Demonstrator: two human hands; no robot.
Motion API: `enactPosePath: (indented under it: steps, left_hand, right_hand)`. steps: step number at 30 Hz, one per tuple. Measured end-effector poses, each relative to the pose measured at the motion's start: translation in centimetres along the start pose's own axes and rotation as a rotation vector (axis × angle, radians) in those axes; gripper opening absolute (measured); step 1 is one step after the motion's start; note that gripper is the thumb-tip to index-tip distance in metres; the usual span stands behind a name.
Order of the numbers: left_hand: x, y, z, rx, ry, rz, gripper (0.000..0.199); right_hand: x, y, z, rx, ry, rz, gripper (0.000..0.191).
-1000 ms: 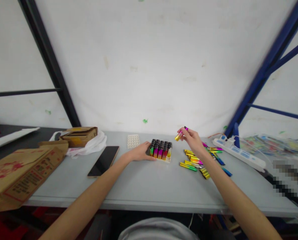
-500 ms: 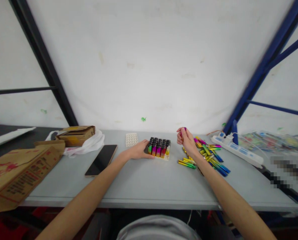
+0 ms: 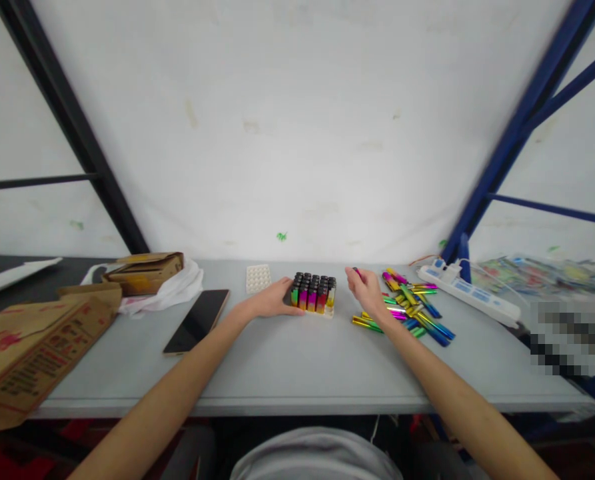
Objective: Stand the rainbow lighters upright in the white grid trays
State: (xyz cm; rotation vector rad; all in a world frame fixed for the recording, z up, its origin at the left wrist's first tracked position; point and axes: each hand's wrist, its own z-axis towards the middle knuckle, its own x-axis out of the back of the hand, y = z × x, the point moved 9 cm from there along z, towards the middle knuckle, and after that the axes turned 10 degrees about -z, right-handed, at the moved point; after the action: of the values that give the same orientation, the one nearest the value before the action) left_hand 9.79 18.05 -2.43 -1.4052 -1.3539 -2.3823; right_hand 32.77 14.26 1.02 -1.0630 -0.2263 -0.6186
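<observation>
Several black-topped lighters [image 3: 316,295] with shiny coloured bodies stand upright in rows in a white tray [image 3: 330,312] at the middle of the table. My left hand [image 3: 273,299] is wrapped round the left side of this block, thumb at the front. To the right of the block my right hand [image 3: 366,290] is closed above the table, with a small dark end showing at the fingertips; the rest of that item is hidden. Beside and behind my right wrist lies a loose pile of metallic coloured tubes [image 3: 412,308].
An off-white dimpled tray [image 3: 258,278] lies behind my left hand. Left are a black phone [image 3: 197,321], a small carton [image 3: 147,272] on a white plastic bag [image 3: 180,292] and a larger cardboard box [image 3: 42,347]. A power strip [image 3: 470,295] lies on the right.
My right hand has turned and come slightly lower and nearer the block, uncovering more of the pile. My left hand stays on the block. The whole view has shifted a little.
</observation>
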Motion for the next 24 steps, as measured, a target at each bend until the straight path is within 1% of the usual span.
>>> enactPosePath:
  steps: [4,8,13,18,21,24]
  left_hand:
    - [0.1,-0.1,0.0,0.013,0.01,0.0,0.075]
    - [0.1,0.1,0.0,-0.001,0.014,-0.017,0.075]
    - [0.1,0.3,-0.1,-0.009,0.007,-0.015,0.075]
    - [0.0,0.0,0.0,-0.01,-0.002,-0.005,0.075]
    - [0.0,-0.1,0.1,-0.015,0.008,-0.013,0.076]
    - [0.0,0.0,0.1,-0.016,0.01,-0.017,0.076]
  right_hand:
    - [-0.1,0.0,-0.1,-0.022,0.038,-0.076,0.048]
    - [-0.1,-0.6,-0.4,-0.028,0.05,-0.112,0.042]
    - [-0.5,-1.6,-0.6,0.014,0.018,-0.106,0.047]
    - [-0.9,-2.0,-0.8,0.045,-0.017,-0.117,0.054]
    - [-0.9,-1.9,-0.8,0.044,-0.014,-0.127,0.051]
    - [-1.0,-1.8,-0.8,0.037,-0.014,-0.126,0.045]
